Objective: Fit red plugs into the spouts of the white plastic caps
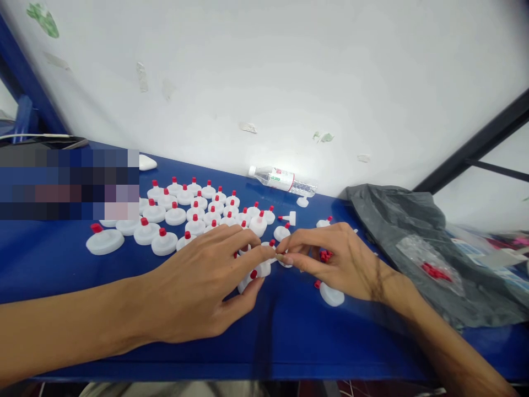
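My left hand (206, 281) curls its thumb and fingers around a white round nozzle cap (264, 268), seen partly between them. A red tip (253, 274) shows just above the left thumb. My right hand (334, 256) meets the left index finger, its thumb and forefinger pinched together; whatever is between them is too small to make out. Several white nozzle caps with red tips (164, 242) stand upright in a group beyond and left of my left hand. Small red tips (326, 256) lie partly hidden behind my right hand, and a white cap (332, 295) lies below it.
A clear plastic bottle (283, 180) lies on its side by the white wall (289, 66). On the right, a dark grey plastic bag (384, 220) carries a clear bag (430, 262) with red tips. The blue table (165, 336) has its front edge near me.
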